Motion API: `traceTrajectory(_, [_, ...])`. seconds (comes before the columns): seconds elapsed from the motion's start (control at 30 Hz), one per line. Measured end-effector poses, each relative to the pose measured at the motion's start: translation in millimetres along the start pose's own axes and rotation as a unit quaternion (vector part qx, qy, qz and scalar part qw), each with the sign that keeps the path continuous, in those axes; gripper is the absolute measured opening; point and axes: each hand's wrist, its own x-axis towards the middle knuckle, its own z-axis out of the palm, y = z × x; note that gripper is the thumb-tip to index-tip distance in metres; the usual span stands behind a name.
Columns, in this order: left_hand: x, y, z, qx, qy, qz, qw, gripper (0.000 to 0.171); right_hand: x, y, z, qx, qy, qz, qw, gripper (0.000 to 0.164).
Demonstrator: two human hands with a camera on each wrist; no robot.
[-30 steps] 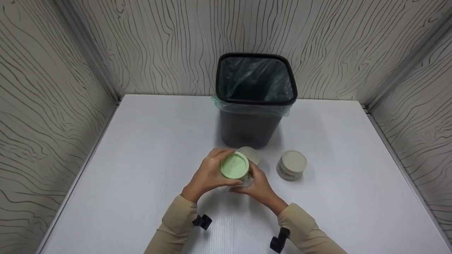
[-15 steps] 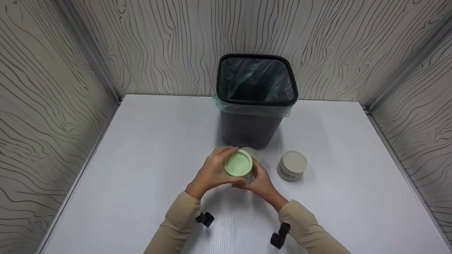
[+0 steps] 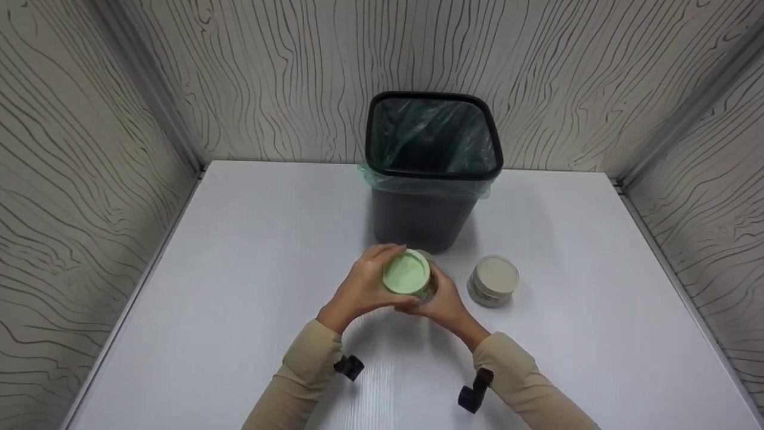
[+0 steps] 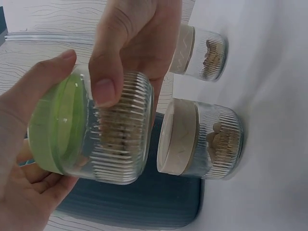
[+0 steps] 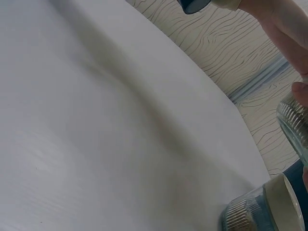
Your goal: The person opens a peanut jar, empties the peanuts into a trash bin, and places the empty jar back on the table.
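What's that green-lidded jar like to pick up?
The green-lidded jar looks like clear glass, so probably stiff and perhaps fragile. Being ribbed, it likely won't slip easily. Being round, it might roll if laid sideways.

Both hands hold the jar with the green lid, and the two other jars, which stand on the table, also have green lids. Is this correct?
Not quite: the two other jars have beige lids, as the left wrist view shows. The left hand and right hand do hold the green-lidded jar.
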Motion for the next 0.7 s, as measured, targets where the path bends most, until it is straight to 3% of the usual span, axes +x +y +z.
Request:
traceTrajectory(0.43, [0.4, -0.8, -5.3, -0.034, -0.045, -0.002, 0.9984, 0.082, -0.6, -1.2, -4.2, 0.024, -0.005, -0.033, 0.999, 0.092])
traceTrajectory(0.7, [2.2, 0.1, -8.0, -0.064, -0.089, 0.014, 0.9939, 0.081, -2.5, -0.4, -9.6, 0.034, -0.019, -0.018, 0.999, 0.09])
